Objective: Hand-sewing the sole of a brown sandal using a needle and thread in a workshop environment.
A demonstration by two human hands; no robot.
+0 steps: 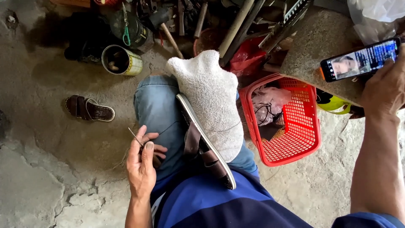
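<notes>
Your left hand (141, 169) pinches a thin metal awl (136, 137), thread trailing to the brown strapped sandal (202, 145) wedged on your denim knee under a nubby white sock (211, 97). Your right hand (386, 86) grips a glossy phone (358, 59) on the rough concrete slab (316, 46), beside a red mesh basket (295, 139).

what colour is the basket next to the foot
Red basket, an open plastic mesh; seen in the head view.

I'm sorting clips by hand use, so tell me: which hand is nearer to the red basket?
Right, narrowly. The right hand holds a phone above and right of the red basket. The left hand, pinching a needle, sits across the sandal and leg.
</notes>
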